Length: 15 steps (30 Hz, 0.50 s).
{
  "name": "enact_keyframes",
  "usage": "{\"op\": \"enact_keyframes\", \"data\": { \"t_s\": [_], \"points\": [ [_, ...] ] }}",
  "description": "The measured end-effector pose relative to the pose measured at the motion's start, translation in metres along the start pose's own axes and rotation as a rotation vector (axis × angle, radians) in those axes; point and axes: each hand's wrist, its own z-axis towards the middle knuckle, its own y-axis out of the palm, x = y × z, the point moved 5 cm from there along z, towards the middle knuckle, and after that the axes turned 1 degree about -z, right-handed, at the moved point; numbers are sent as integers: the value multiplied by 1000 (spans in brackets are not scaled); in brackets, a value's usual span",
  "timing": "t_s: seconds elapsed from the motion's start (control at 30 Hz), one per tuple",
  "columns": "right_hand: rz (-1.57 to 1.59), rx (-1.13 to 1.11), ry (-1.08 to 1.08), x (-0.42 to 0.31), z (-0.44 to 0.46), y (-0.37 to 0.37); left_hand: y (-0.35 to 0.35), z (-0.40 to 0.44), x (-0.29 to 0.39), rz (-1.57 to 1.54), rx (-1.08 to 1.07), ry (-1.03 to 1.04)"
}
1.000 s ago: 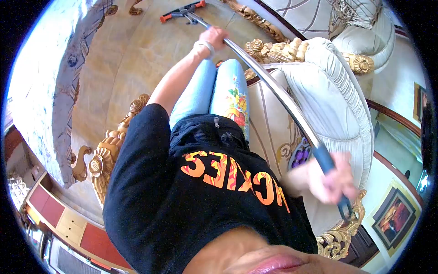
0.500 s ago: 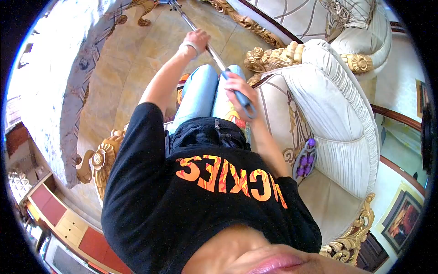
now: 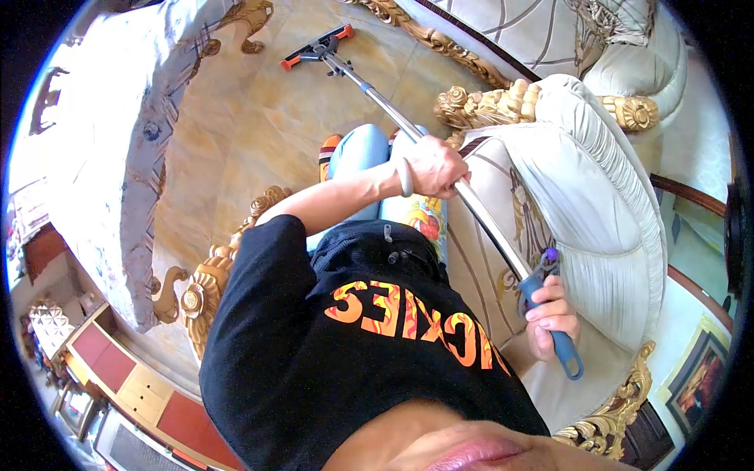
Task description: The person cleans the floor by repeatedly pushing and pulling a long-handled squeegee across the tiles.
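A long silver pole (image 3: 397,116) runs diagonally across the view, from its wide dark head with orange ends (image 3: 318,49) on the marbled floor to a blue-grey grip (image 3: 565,352). Around the middle of the pole, above the thighs, my left hand (image 3: 436,166) is closed; a pale band circles that wrist. My right hand (image 3: 551,318) wraps the grip near its looped end, over the seat on the right. A purple object (image 3: 551,254) shows partly behind the grip.
A cream sofa seat with a pleated back (image 3: 601,196) and gold carved trim lies close on the right. Another sofa (image 3: 518,35) is at the top right. On the left are a cloth-covered piece of furniture (image 3: 102,157) and a carved gold armrest (image 3: 206,294).
My right hand has moved down and right with the grip, away from my lap. My left hand has shifted down and right. The tool's head has come back fully into view.
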Motion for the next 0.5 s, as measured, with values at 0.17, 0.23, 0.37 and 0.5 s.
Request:
{"op": "enact_keyframes", "data": {
  "t_s": [0.17,0.23,0.37,0.5],
  "points": [
    [93,-77,-37,37,34,38,-34,-9,-53,146,-54,-43],
    [147,-74,15,69,42,57,-45,-16,-87,201,-18,-128],
    [99,-88,190,131,50,96,-57,-35,-152,382,44,-290],
    [47,-128,222,139,38,110,-56,-52,-165,541,56,-367]
  ]
}}
